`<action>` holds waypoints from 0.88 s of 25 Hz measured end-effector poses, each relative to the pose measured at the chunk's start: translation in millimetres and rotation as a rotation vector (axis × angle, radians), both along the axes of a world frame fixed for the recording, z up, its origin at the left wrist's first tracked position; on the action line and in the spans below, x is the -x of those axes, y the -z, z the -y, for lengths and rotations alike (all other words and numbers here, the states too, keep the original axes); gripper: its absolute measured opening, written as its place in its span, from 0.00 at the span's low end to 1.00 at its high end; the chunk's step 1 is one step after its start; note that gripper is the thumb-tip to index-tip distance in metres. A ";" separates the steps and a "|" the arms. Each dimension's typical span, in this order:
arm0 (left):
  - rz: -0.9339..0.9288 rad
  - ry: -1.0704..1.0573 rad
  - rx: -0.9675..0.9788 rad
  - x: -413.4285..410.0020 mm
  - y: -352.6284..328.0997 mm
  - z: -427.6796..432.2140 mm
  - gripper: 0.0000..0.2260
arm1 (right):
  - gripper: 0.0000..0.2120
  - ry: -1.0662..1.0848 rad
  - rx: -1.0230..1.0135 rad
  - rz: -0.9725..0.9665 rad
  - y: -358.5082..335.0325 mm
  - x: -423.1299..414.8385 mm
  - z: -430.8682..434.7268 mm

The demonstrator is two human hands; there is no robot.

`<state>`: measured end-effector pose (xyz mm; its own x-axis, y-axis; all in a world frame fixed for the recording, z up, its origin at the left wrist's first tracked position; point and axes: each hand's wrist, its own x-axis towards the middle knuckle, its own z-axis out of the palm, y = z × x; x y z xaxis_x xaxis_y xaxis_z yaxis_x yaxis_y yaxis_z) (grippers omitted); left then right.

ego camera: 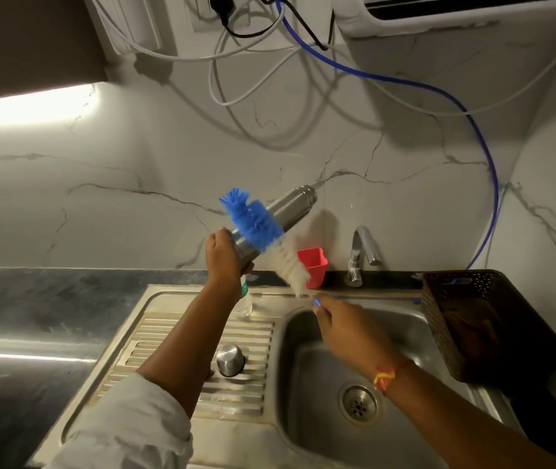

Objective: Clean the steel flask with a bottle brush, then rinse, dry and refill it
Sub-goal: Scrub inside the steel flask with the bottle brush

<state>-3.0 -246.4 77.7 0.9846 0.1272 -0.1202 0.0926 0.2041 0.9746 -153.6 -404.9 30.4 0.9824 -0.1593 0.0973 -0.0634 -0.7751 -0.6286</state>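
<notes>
Above steel sink (405,330), bristly brush (252,220) crosses cylindrical flask (291,204)

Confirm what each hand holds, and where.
Left hand grips the steel flask at its lower end; right hand holds the bottle brush by its handle end.

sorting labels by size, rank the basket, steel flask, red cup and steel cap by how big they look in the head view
1. basket
2. steel flask, partly behind the bottle brush
3. red cup and steel cap: they look about alike, and the cap is nearer the camera, so unranked
</notes>
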 end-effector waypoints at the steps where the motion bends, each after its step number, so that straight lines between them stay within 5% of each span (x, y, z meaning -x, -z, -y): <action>1: -0.008 0.006 0.002 0.7 -0.4 0.0 0.11 | 0.14 -0.021 -0.002 -0.026 -0.6 5.8 -3.3; 5: 0.090 0.114 -0.209 12.9 7.9 14.0 0.11 | 0.13 0.061 -0.111 0.019 -23.0 -23.4 0.4; 10: 0.022 0.015 -0.068 1.6 -5.1 -1.8 0.08 | 0.15 -0.032 0.009 -0.038 -2.0 5.0 -9.9; 14: 0.071 0.086 -0.167 18.3 3.4 15.1 0.11 | 0.12 0.043 -0.083 0.020 -30.0 -22.8 -4.1; 16: 0.016 0.070 -0.085 12.4 -4.8 10.2 0.11 | 0.11 0.022 -0.021 0.069 -26.9 -19.3 -4.7; 20: -0.118 0.091 0.432 -8.9 -19.2 -17.7 0.12 | 0.16 -0.035 -0.056 0.011 14.6 13.3 -17.2; 22: -0.151 0.054 0.453 -13.1 -18.0 -24.5 0.12 | 0.16 -0.020 -0.172 0.031 14.6 12.5 -14.4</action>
